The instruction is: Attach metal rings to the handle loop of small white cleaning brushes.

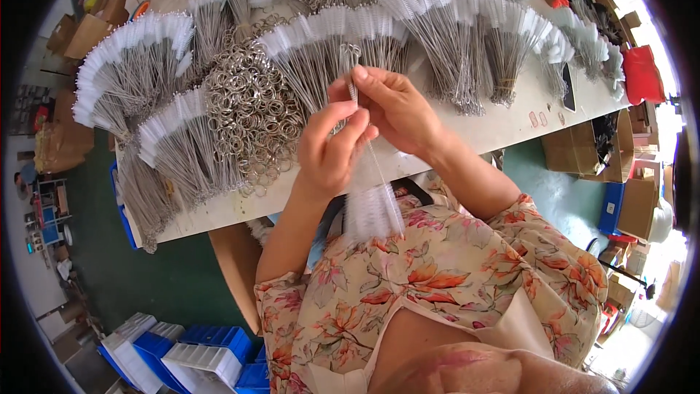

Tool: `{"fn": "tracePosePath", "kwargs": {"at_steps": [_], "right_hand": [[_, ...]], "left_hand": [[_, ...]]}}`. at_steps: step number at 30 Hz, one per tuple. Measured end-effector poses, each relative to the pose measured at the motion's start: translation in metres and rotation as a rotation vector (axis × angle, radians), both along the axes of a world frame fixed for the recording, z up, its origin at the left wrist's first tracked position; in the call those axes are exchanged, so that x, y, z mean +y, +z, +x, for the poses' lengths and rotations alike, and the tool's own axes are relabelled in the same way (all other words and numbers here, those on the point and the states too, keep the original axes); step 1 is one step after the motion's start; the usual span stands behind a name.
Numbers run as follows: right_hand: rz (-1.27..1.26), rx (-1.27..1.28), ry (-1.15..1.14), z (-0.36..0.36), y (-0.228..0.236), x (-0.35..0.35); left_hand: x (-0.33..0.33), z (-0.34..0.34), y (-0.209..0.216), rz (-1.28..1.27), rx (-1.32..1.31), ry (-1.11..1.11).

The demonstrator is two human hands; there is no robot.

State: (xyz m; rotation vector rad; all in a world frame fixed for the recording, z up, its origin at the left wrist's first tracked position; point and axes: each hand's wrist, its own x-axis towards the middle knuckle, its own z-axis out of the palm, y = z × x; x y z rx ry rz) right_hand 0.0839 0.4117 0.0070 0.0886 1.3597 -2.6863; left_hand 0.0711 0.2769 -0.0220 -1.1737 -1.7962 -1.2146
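Note:
In front of my chest, above the table's near edge, both hands hold wire-handled brushes. Their white bristle heads (372, 213) hang down toward my shirt. My left hand (327, 144) is closed around the thin wire handles, fingers bent. My right hand (399, 111) pinches the handles higher up, near their looped ends (352, 51). Whether a ring is on those loops is too small to tell. Just left of my hands lies a heap of metal split rings (255, 106). Rows of similar brushes (317, 42) lie behind it and my hands.
Bundled brushes (430, 18) cover much of the white table (510, 125). A dark phone (568, 89) and a red bag (643, 75) lie toward the right. Blue and white plastic bins (200, 356) stand on the floor at lower left; cardboard boxes (583, 147) are at right.

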Motion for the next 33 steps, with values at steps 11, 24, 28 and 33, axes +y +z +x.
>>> {"fn": "tracePosePath", "kwargs": {"at_steps": [11,24,28,33], "right_hand": [[0.920,0.486,0.333,0.015,0.015,0.006],[0.272,-0.103,0.797,0.035,0.012,0.013],[0.717,-0.072,0.730,0.059,0.005,0.042],[2.405,0.111,0.450,0.103,-0.029,0.139]], "left_hand": [[-0.037,-0.018,0.035,0.065,-0.526,-0.285],[-0.046,0.021,0.012,0.023,-0.499,-0.360],[-0.046,0.045,-0.003,-0.060,-0.543,-0.158],[-0.096,0.063,-0.036,-0.261,-1.068,0.354]]}}
